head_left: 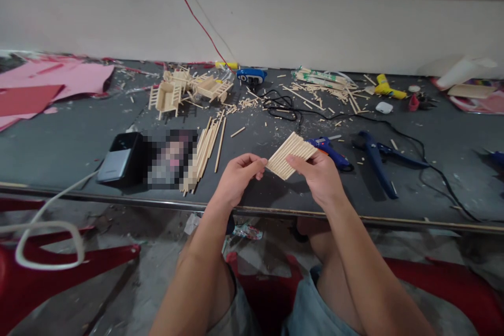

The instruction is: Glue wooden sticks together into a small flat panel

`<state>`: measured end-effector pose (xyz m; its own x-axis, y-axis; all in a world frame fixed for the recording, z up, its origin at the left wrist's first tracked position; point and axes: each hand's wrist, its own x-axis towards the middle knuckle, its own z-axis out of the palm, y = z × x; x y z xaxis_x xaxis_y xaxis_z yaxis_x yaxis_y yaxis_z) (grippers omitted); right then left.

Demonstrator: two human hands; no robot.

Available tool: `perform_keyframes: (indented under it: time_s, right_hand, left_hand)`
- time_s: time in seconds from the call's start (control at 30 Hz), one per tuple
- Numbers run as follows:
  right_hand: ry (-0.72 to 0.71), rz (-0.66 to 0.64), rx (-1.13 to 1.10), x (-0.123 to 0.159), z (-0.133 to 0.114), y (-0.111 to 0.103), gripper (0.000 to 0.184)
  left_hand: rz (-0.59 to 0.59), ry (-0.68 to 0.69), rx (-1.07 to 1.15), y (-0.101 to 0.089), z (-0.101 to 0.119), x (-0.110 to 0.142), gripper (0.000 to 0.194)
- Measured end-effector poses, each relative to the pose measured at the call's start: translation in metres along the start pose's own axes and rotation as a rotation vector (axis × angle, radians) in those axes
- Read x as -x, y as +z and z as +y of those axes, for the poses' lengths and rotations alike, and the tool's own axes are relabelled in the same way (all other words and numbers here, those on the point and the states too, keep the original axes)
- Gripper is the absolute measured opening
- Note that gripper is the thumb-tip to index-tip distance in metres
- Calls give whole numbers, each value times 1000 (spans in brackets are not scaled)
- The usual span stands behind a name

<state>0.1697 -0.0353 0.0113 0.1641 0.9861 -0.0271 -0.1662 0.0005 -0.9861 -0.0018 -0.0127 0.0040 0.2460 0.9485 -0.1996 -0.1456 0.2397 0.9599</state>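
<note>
My right hand (pixel 321 173) grips a small panel of wooden sticks (pixel 289 152) laid side by side, the thumb pressed on its top face. At the panel's left corner is my left hand (pixel 246 173), its fingers curled and pinched together. Whether a small piece sits between those fingertips, I cannot tell. Just behind my right hand a blue glue gun (pixel 331 152) lies on the dark table (pixel 260 197). To the left of my left hand there is a bundle of loose wooden sticks (pixel 207 147).
Small wooden stick models (pixel 167 97) stand at the back left. A blue cutter (pixel 376 163) rests to the right, near a black cable (pixel 437 176). A power bank (pixel 122 157) and a pixelated patch occupy the left side. Stick scraps (pixel 248 102) litter the back.
</note>
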Motion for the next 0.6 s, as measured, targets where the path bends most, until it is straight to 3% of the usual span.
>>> perform_keyframes:
  time_s: [0.6]
  right_hand:
    - [14, 12, 37, 0, -1, 0, 25]
  left_hand:
    - [-9, 5, -114, -1, 2, 1, 25]
